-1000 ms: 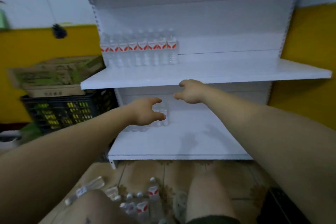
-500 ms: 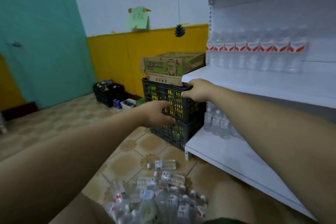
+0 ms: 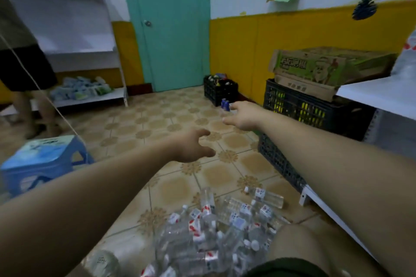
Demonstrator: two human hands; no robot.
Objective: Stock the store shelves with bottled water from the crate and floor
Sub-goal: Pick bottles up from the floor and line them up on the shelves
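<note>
A heap of clear water bottles (image 3: 216, 231) with red-and-white labels lies on the tiled floor in front of my knees. My left hand (image 3: 193, 145) hangs over the floor with fingers spread and holds nothing. My right hand (image 3: 244, 116) reaches forward beside the stacked black crates (image 3: 299, 110), fingers loose and empty. The white shelf unit (image 3: 380, 94) shows only as an edge at the far right, with its bottom shelf (image 3: 333, 211) near my right knee.
Green cardboard boxes (image 3: 319, 67) sit on the crates. A smaller black crate (image 3: 219, 90) with two blue cans stands by the teal door (image 3: 171, 24). A blue plastic stool (image 3: 42, 159) is at left. Another person (image 3: 20, 56) stands by a far white shelf rack (image 3: 74, 51).
My view has swung left, away from the shelf and toward the room. Both hands have come off the shelf front and now hang over the floor, still empty.
</note>
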